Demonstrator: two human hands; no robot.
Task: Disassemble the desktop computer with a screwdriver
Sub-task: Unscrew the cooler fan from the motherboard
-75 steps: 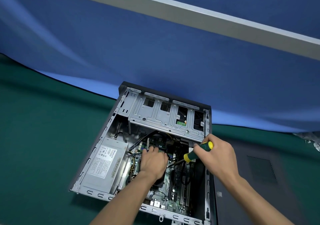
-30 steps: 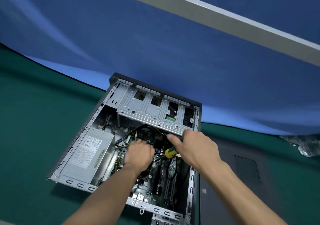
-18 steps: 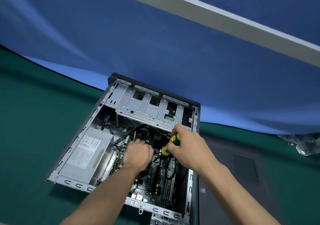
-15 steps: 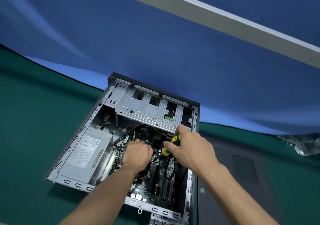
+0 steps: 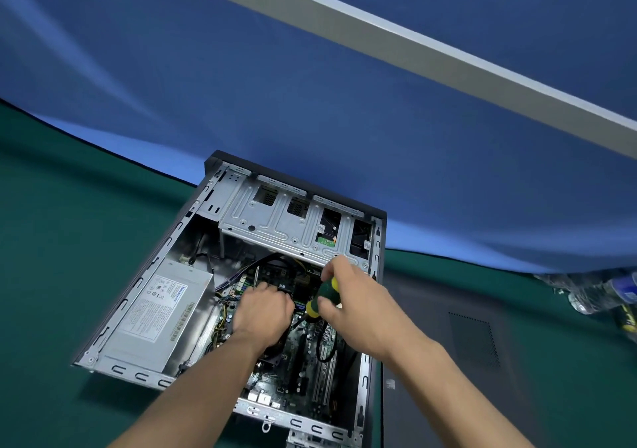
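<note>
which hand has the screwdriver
The right hand: its fingers wrap the green-and-yellow-handled screwdriver over the open grey metal computer case. The left hand reaches inside, holding no tool.

**Around the workspace**

A green worktop [image 5: 69, 241] fills the near ground. Behind it hangs a blue backdrop [image 5: 310, 103], its lower edge curving down onto the green surface. A grey bar [image 5: 413, 51] crosses the backdrop on a slant, from upper left to the right edge. At the far right of the worktop lies a heap of clear plastic bottles [image 5: 599, 292], blurred, one with a blue label.
</note>
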